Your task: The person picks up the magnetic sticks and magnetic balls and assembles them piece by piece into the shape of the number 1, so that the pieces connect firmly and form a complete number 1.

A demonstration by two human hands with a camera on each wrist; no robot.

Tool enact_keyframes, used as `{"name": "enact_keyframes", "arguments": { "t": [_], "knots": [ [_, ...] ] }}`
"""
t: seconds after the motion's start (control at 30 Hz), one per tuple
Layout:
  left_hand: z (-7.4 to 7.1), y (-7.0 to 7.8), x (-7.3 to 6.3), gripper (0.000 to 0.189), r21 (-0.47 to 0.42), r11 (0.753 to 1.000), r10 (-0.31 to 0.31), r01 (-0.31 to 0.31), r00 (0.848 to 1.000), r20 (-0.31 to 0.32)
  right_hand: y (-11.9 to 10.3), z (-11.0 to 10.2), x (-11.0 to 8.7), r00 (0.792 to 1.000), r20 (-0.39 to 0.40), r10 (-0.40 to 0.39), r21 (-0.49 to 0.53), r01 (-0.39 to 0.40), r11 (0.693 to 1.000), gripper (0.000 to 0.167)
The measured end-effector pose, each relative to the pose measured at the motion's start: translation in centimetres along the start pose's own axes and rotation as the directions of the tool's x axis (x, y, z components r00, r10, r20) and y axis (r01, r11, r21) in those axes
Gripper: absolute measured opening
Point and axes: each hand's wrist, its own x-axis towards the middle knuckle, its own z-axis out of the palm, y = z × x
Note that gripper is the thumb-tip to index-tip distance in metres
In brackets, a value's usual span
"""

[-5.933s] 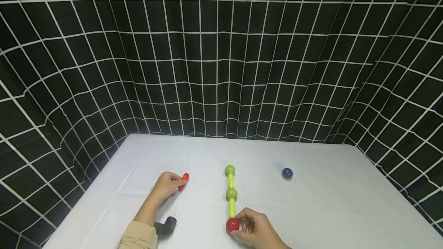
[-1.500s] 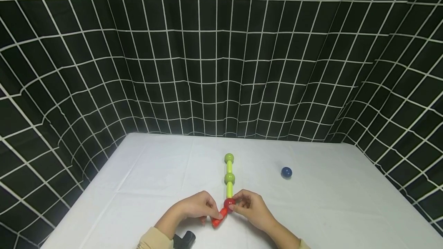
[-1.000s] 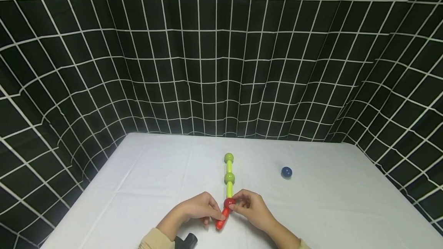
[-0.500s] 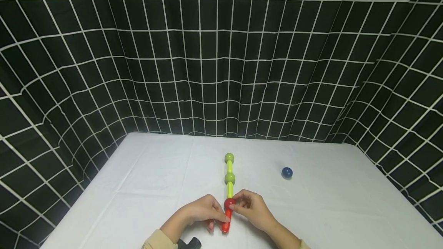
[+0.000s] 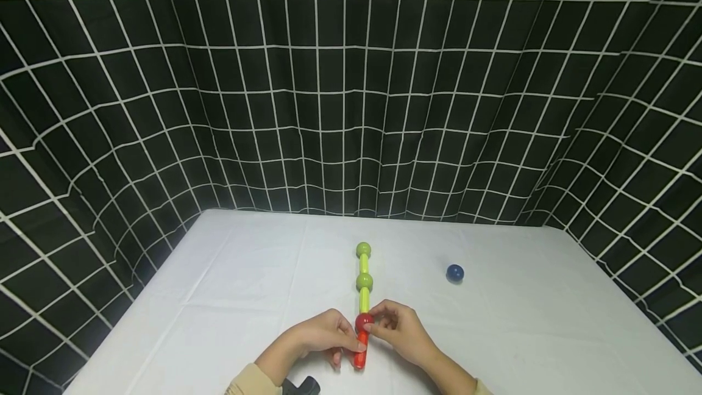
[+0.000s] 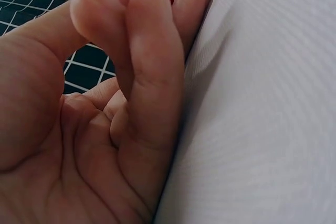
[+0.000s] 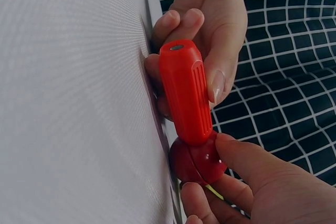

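Observation:
A chain of toy building pieces lies on the table, running away from me. It has a far green ball point(image 5: 363, 250), a yellow-green rod point(image 5: 364, 264), a second green ball point(image 5: 364, 281), another yellow-green rod point(image 5: 364, 301) and a red ball point(image 5: 364, 322). An orange-red magnetic rod point(image 7: 184, 93) with a metal disc in its end touches the red ball, nearly in line with the chain. My left hand point(image 5: 329, 335) pinches this rod between thumb and fingers. With its thumb and fingers, my right hand point(image 5: 403, 333) grips the red ball from the right.
A loose blue ball point(image 5: 454, 273) lies to the right on the white-covered table point(image 5: 521, 309). A black wrist device point(image 5: 303, 386) sits by my left sleeve. Dark curtains with a white grid point(image 5: 351, 108) surround the table's back and sides.
My left hand has carried the orange-red rod rightward to the red ball, then swung it from slanted to nearly in line. The chain has shifted away from me, with my right hand still on the ball.

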Motion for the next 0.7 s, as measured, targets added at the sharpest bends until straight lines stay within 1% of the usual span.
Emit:
{"name": "enact_keyframes", "arguments": {
  "t": [0.1,0.37,0.53,0.7],
  "knots": [
    [0.10,0.02,0.03,0.023,-0.007,1.000,0.001,-0.001,1.000,0.001,0.03,-0.04,-0.03,1.000,-0.003,-0.005,-0.014,0.005,1.000,0.029],
    [0.19,0.03,0.09,0.023,-0.020,1.000,0.010,-0.010,1.000,0.003,0.01,-0.09,0.02,1.000,0.006,-0.019,-0.003,0.019,1.000,0.028],
    [0.11,-0.13,0.13,0.024,-0.027,1.000,0.013,-0.013,1.000,0.015,-0.05,-0.09,0.05,1.000,0.008,-0.018,0.013,0.018,1.000,0.028],
    [0.05,-0.39,0.23,0.025,-0.039,0.999,0.018,-0.016,0.999,0.035,-0.09,-0.09,-0.05,1.000,0.005,-0.010,0.005,0.010,1.000,0.028]
  ]
}}
